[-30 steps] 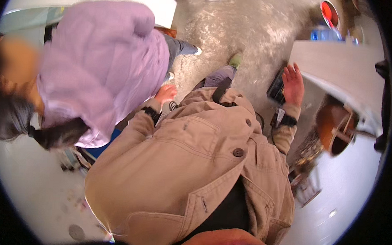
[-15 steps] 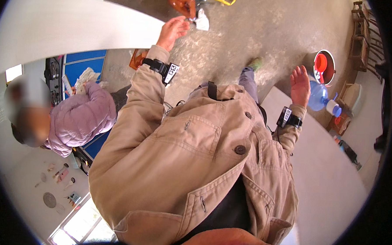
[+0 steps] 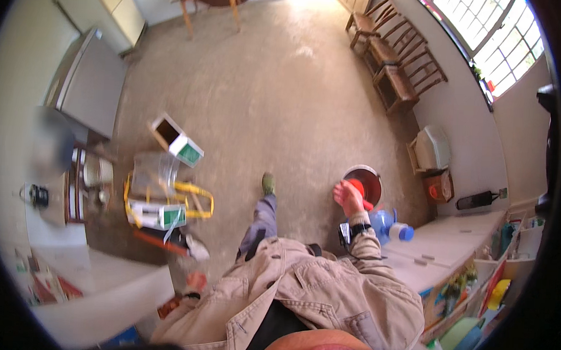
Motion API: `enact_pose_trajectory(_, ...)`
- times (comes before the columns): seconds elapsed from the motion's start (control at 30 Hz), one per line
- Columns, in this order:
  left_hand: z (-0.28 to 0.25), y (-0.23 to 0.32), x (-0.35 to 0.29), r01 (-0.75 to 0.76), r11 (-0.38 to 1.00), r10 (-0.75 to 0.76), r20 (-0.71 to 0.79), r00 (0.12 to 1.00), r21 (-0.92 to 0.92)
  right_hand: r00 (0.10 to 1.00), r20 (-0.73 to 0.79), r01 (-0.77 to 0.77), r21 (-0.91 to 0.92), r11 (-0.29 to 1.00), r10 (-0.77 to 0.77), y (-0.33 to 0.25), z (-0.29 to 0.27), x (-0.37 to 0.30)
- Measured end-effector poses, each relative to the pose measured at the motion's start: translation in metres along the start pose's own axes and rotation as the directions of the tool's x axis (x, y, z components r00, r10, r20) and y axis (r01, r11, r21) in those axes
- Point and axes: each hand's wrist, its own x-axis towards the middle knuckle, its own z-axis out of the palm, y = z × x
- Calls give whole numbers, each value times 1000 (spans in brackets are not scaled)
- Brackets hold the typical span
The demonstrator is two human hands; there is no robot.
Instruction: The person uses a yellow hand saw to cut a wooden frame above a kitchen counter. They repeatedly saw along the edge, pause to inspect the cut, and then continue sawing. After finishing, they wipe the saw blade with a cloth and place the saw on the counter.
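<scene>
My right hand [image 3: 348, 199] hangs over the floor with its fingers apart and a little bent, holding nothing. Just past it stands a metal bucket [image 3: 379, 190] with a red dipper [image 3: 356, 183] inside, which my hand partly covers. A translucent blue water jug [image 3: 380, 224] with a white and blue top is beside my right wrist. My left hand [image 3: 196, 281] is low by my side, close to the white table's end, and smeared by motion, so its fingers cannot be made out. Dark wrist straps sit on both arms.
On the left floor are an open carton [image 3: 180, 142], a yellow-handled clear bag [image 3: 154, 174] and a white-green box [image 3: 156, 215]. A white table [image 3: 119, 280] stands near left, low cabinets [image 3: 443, 238] near right. Wooden chairs [image 3: 397, 86] line the far right wall.
The view has swung toward the open room, and the person in the purple jacket is out of sight. My left hand has dropped to my side; my right hand's fingers are more bent.
</scene>
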Motion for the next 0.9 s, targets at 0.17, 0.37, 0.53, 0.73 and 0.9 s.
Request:
enact_pose_trajectory(0.17, 83, 167, 80, 209, 967, -217, -42, 975, -147, 965, -263, -13, -6, 1000, 11, -80, -1, 105)
enact_pose_trajectory(0.37, 228, 533, 183, -217, 976, 214, 125, 969, 14, 920, -388, 76, 28, 997, -59, -196, 28, 213)
enact_pose_trajectory(0.53, 396, 805, 231, -484, 867, 455, 203, 867, 120, 898, -436, 102, 81, 991, -57, -269, 53, 355)
enact_pose_trajectory(0.73, 545, 936, 246, -339, 939, 323, 195, 926, 56, 930, -367, 84, 114, 990, -37, -438, 124, 557)
enact_pose_trajectory(0.9, 611, 972, 274, -186, 962, 92, 405, 910, 199, 973, -185, 141, 10, 990, -137, -605, 207, 699)
